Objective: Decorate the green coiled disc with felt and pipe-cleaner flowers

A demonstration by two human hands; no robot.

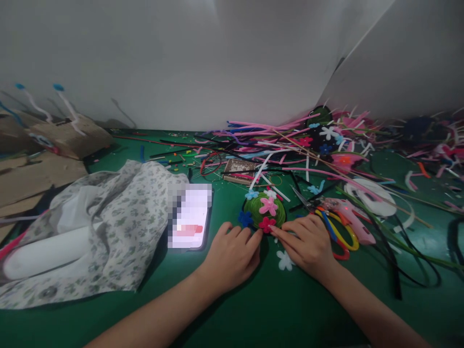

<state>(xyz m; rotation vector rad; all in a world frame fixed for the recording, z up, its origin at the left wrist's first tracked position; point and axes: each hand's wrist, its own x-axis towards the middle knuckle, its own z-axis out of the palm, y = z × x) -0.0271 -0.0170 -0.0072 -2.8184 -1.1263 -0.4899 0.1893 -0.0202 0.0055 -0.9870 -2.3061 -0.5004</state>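
A small round mound of coiled green pipe cleaner [256,209] sits in front of me on the table. On it are a pink flower [268,206], a red flower [267,224], a dark blue flower [245,219], a light blue flower [252,194] and a white one, all fuzzy. My left hand [234,252] has curled fingers, its index fingertip at the red flower's left edge. From the right, my right hand [308,244] pinches at the same flower with fingers pressed together. A loose white flower [285,260] lies below the right fingers.
A lit phone [192,217] lies left of the mound, beside a patterned cloth [119,241]. Scissors [335,232] and a pink glue gun [357,222] are close to my right hand. Pipe cleaners [253,128] pile up behind. Cardboard pieces [36,179] stand far left.
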